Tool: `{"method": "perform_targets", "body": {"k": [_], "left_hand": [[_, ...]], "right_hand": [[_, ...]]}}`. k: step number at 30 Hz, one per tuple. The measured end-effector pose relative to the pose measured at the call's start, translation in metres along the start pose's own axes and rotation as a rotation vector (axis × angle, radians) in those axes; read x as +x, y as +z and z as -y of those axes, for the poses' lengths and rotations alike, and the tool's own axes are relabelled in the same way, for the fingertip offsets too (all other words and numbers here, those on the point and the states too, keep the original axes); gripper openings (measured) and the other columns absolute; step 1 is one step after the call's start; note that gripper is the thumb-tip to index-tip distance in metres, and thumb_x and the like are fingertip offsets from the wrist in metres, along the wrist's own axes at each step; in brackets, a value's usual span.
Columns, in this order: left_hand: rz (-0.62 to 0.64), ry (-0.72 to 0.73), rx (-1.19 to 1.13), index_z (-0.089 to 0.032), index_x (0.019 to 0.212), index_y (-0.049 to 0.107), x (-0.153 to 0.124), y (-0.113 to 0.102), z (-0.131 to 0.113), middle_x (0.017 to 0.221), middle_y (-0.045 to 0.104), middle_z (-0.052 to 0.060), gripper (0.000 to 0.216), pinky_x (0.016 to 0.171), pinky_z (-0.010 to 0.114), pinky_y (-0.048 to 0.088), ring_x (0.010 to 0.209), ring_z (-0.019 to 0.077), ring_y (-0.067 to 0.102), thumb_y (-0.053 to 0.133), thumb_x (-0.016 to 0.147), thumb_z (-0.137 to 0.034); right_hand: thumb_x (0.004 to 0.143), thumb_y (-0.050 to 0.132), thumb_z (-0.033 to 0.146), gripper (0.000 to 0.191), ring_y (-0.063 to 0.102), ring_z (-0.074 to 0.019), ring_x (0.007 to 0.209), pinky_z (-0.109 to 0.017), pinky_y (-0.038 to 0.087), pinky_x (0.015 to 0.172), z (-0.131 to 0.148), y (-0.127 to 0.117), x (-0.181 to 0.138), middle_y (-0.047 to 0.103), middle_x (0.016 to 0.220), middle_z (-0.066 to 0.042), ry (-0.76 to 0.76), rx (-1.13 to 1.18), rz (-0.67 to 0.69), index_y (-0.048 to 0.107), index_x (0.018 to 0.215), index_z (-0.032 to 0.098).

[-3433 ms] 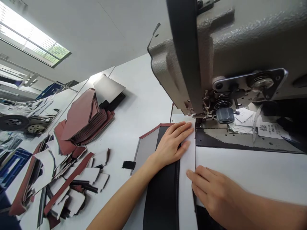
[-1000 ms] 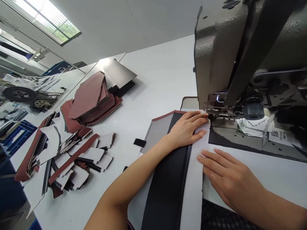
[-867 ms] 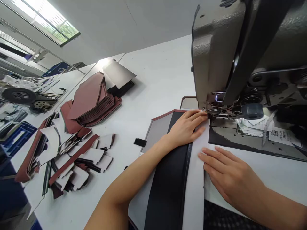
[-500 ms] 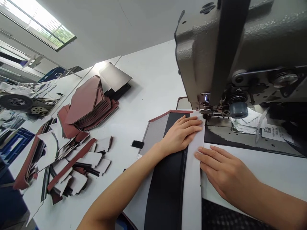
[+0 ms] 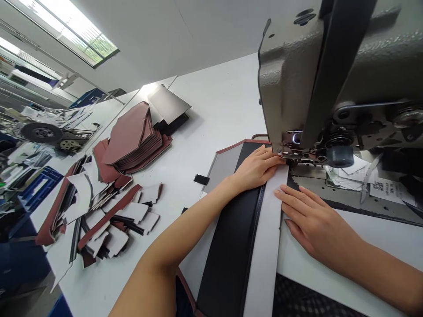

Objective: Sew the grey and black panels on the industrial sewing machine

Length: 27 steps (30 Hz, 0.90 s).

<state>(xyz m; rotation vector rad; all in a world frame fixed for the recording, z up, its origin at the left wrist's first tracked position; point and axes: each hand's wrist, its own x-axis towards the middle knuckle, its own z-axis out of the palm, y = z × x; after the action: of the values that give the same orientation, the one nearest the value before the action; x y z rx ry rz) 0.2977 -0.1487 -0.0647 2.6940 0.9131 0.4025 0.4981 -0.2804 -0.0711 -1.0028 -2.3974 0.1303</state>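
A black panel (image 5: 236, 237) with a white strip (image 5: 264, 259) along its right side runs from the bottom of the view up to the sewing machine (image 5: 289, 83). Left of the black part is a grey section (image 5: 227, 164) edged in maroon binding. My left hand (image 5: 259, 169) lies flat on the upper part of the panel and strip, its fingertips close by the presser foot (image 5: 292, 155). Fingers stretched out, my right hand (image 5: 307, 215) rests on the strip's right edge, lower down. Neither hand is wrapped around anything. The needle point is hard to make out.
A stack of maroon pieces (image 5: 128, 136) lies left on the white table (image 5: 214, 105), with grey sheets (image 5: 168, 103) behind it and loose white cut pieces (image 5: 117, 242) in front. Paper labels (image 5: 352, 174) lie on the machine bed. Blue crates (image 5: 39, 187) stand far left.
The panel has slid farther forward past the presser foot. My left hand has moved forward with it, and my right hand stays on the strip's edge. The camera view has shifted slightly.
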Motion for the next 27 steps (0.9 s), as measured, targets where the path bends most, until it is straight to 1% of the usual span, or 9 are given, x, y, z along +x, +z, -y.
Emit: {"method": "perform_targets", "body": {"k": [3, 5, 8, 10, 13, 17, 20, 24, 27], "left_hand": [[-0.014, -0.024, 0.0, -0.019, 0.121, 0.065, -0.004, -0.002, -0.006, 0.131, 0.067, 0.008, 0.031, 0.119, 0.044, 0.036, 0.128, 0.021, 0.057, 0.043, 0.101, -0.019], [-0.016, -0.011, -0.015, -0.019, 0.124, 0.064, -0.016, -0.007, -0.017, 0.138, 0.063, 0.008, 0.032, 0.122, 0.045, 0.033, 0.135, 0.0212, 0.052, 0.041, 0.102, -0.021], [0.022, 0.048, -0.048, -0.02, 0.131, 0.059, -0.043, -0.015, -0.036, 0.145, 0.058, 0.008, 0.033, 0.124, 0.045, 0.028, 0.143, 0.0207, 0.044, 0.043, 0.102, -0.026], [0.056, 0.054, -0.045, -0.021, 0.138, 0.054, -0.06, -0.017, -0.046, 0.149, 0.054, 0.008, 0.038, 0.126, 0.046, 0.025, 0.146, 0.0214, 0.041, 0.045, 0.102, -0.03], [0.077, 0.032, -0.026, -0.023, 0.144, 0.048, -0.075, -0.015, -0.052, 0.154, 0.049, 0.008, 0.044, 0.126, 0.048, 0.022, 0.148, 0.0224, 0.037, 0.045, 0.102, -0.034], [0.062, 0.028, -0.028, -0.023, 0.138, 0.055, -0.076, -0.009, -0.052, 0.15, 0.054, 0.006, 0.037, 0.125, 0.045, 0.026, 0.147, 0.0211, 0.04, 0.043, 0.103, -0.031], [0.039, 0.027, -0.038, -0.023, 0.131, 0.06, -0.072, -0.008, -0.051, 0.146, 0.058, 0.005, 0.034, 0.123, 0.043, 0.029, 0.144, 0.0203, 0.043, 0.043, 0.101, -0.025], [0.031, 0.029, -0.049, -0.022, 0.129, 0.06, -0.066, -0.008, -0.047, 0.146, 0.058, 0.004, 0.035, 0.124, 0.044, 0.029, 0.145, 0.0206, 0.042, 0.042, 0.099, -0.02], [0.045, 0.026, -0.049, -0.022, 0.128, 0.06, -0.057, -0.007, -0.041, 0.147, 0.057, 0.004, 0.036, 0.124, 0.045, 0.029, 0.145, 0.0203, 0.042, 0.041, 0.098, -0.018]], "right_hand": [[0.098, 0.047, 0.013, 0.022, 0.053, -0.0302, 0.124, -0.05, 0.044, 0.102, 0.005, -0.003, -0.005, 0.058, 0.14, -0.012, -0.011, 0.026, -0.012, 0.069, 0.102, 0.012], [0.094, 0.049, 0.008, 0.021, 0.057, -0.0283, 0.111, -0.047, 0.048, 0.091, 0.014, -0.004, -0.012, 0.057, 0.14, -0.012, -0.077, 0.084, -0.03, 0.069, 0.096, 0.013], [0.091, 0.047, 0.003, 0.027, 0.056, -0.0241, 0.097, -0.041, 0.05, 0.081, 0.031, 0.0, -0.026, 0.058, 0.137, -0.013, -0.19, 0.164, -0.009, 0.07, 0.104, 0.01], [0.09, 0.047, 0.002, 0.029, 0.056, -0.0234, 0.094, -0.039, 0.052, 0.077, 0.039, 0.004, -0.031, 0.061, 0.132, -0.014, -0.198, 0.184, 0.001, 0.069, 0.109, 0.007], [0.089, 0.046, -0.001, 0.03, 0.056, -0.0227, 0.094, -0.037, 0.053, 0.077, 0.044, 0.005, -0.032, 0.065, 0.123, -0.014, -0.173, 0.199, -0.022, 0.07, 0.106, 0.006], [0.089, 0.046, -0.002, 0.03, 0.057, -0.0228, 0.097, -0.035, 0.055, 0.08, 0.046, 0.003, -0.03, 0.067, 0.115, -0.015, -0.14, 0.204, -0.025, 0.071, 0.102, 0.006], [0.089, 0.044, -0.002, 0.032, 0.057, -0.0214, 0.093, -0.035, 0.055, 0.078, 0.045, 0.001, -0.029, 0.067, 0.114, -0.014, -0.113, 0.215, -0.027, 0.071, 0.101, 0.008], [0.086, 0.044, -0.003, 0.032, 0.055, -0.0205, 0.086, -0.035, 0.053, 0.073, 0.04, -0.002, -0.023, 0.068, 0.113, -0.013, -0.101, 0.192, -0.015, 0.071, 0.101, 0.007], [0.087, 0.044, -0.003, 0.032, 0.054, -0.0195, 0.082, -0.034, 0.05, 0.07, 0.034, -0.006, -0.017, 0.07, 0.11, -0.011, -0.072, 0.155, -0.023, 0.072, 0.098, 0.01]]}}
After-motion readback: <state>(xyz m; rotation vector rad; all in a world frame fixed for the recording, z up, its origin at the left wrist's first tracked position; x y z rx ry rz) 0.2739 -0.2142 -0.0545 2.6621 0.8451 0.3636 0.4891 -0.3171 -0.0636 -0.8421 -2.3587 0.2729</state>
